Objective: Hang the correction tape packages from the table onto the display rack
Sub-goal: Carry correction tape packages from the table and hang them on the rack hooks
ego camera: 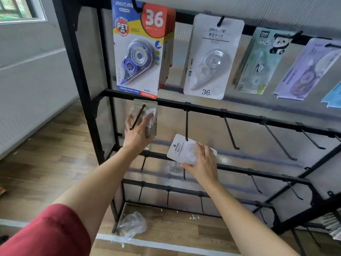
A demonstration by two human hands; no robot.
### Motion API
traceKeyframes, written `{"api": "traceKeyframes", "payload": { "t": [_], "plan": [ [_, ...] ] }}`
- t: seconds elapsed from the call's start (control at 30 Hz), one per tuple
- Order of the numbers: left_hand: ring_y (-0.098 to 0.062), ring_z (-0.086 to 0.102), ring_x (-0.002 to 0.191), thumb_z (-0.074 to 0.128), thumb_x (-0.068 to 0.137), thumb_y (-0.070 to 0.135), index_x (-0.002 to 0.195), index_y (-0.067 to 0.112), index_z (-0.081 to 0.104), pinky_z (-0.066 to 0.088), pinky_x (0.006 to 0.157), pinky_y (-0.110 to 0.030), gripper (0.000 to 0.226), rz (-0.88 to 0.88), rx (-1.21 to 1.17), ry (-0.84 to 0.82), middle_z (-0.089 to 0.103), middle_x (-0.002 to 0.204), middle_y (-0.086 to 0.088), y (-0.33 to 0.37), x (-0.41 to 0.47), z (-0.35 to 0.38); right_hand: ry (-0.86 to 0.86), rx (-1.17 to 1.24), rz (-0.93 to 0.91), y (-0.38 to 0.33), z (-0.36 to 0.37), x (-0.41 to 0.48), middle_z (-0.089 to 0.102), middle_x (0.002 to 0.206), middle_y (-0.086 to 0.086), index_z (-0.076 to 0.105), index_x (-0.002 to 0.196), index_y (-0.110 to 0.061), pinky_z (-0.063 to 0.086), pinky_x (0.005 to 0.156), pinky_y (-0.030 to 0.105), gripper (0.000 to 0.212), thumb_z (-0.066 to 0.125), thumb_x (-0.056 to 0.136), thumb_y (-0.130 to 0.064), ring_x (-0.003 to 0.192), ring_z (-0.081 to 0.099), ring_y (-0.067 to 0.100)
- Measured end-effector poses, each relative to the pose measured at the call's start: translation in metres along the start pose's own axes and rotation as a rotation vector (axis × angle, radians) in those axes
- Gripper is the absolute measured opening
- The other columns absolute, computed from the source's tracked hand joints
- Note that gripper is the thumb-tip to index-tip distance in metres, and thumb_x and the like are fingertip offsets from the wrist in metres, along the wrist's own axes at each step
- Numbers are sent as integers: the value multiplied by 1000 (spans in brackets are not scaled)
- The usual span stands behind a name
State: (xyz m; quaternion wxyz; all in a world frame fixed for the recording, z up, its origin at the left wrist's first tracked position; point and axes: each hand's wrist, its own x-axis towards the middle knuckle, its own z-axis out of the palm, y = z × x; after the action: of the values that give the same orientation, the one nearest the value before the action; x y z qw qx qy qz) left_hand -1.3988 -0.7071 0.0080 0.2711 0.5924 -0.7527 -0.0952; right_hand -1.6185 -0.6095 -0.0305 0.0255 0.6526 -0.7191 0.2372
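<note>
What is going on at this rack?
A person is stocking a display rack with correction tape packages. The left hand presses flat on a grey package already hung on the second row's leftmost hook. The right hand grips a white package at the next hook, its hole not yet threaded.

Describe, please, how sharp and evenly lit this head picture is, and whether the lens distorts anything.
Head view: soft, even light, no hard shadows; the wide lens bends the black metal display rack toward the right edge, where the lilac card package blurs; the blue-and-red "36" correction tape package reads sharp; highlights glint on the clear blister of the hanging white card package.
</note>
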Motion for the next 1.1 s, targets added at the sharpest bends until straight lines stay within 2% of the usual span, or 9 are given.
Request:
{"api": "traceKeyframes", "payload": {
  "t": [0.1, 0.2, 0.27, 0.5, 0.67, 0.77, 0.83, 0.93, 1.1],
  "plan": [
    [-40, 6, 142, 62, 87, 17, 148, 28, 22, 24, 109, -62, 74, -12, 2, -9, 7, 157, -9, 9, 3, 5, -7, -18, -11, 2, -2, 6, 45, 127, 8, 39, 137, -12, 36, 96, 33, 89, 77, 67, -54, 117, 41, 25],
    [-38, -6, 144, 63, 87, 13, 150, 36, 7, 13, 111, -65, 88, -68, 6, -98, -9, 158, -3, 13, -2, 5, 7, -1, -4, 0, -7, 5, 46, 126, 10, 41, 136, -11, 36, 96, 34, 91, 79, 65, -53, 116, 43, 27],
    [-39, -2, 143, 62, 87, 15, 150, 37, 3, 12, 112, -62, 89, -54, 27, -118, -11, 158, -2, 12, -12, 2, 20, -14, -6, -2, -10, 0, 48, 124, 10, 43, 134, -10, 37, 94, 34, 90, 80, 64, -53, 114, 44, 27],
    [-31, 13, 141, 64, 88, 31, 150, 30, 20, 24, 112, -54, 76, 49, -200, -120, 13, 156, -5, 8, -78, -26, 67, 21, 19, -17, -32, -41, 47, 125, 11, 45, 133, -8, 34, 98, 36, 90, 81, 63, -50, 117, 43, 28],
    [-18, 23, 141, 60, 86, 47, 149, 33, 18, 22, 115, -42, 78, 199, -421, -371, 25, 154, 3, 19, -127, -48, 118, 32, -18, -42, -50, -84, 47, 129, 14, 43, 136, -4, 33, 103, 38, 94, 83, 63, -46, 121, 43, 31],
    [-19, 51, 122, 65, 88, 25, 150, 28, 21, 39, 106, -37, 76, 120, -667, -421, 48, 141, -3, 37, -148, -52, 173, 27, -45, -59, -62, -106, 51, 125, 16, 47, 134, -2, 39, 99, 42, 96, 86, 58, -45, 118, 48, 33],
    [-12, 62, 102, 65, 88, 11, 148, 22, 25, 51, 91, -29, 73, 53, -798, -382, 59, 124, -6, 49, -156, -54, 242, 19, -68, -69, -68, -117, 56, 118, 18, 52, 129, 1, 46, 93, 46, 96, 88, 53, -44, 111, 54, 37],
    [1, 65, 73, 58, 87, -7, 141, 22, 32, 52, 63, -16, 67, -19, -967, -323, 64, 97, -3, 61, -163, -58, 288, 21, -82, -78, -79, -128, 57, 116, 18, 53, 128, 1, 46, 91, 47, 96, 89, 51, -44, 108, 56, 37],
    [1, 56, 62, 50, 88, -13, 137, 22, 41, 48, 57, -15, 61, 58, -886, -272, 61, 89, 2, 64, -160, -77, 341, 130, -147, -73, -98, -130, 51, 129, 22, 50, 131, 2, 41, 97, 50, 88, 84, 63, -42, 118, 51, 40]
  ]
}}
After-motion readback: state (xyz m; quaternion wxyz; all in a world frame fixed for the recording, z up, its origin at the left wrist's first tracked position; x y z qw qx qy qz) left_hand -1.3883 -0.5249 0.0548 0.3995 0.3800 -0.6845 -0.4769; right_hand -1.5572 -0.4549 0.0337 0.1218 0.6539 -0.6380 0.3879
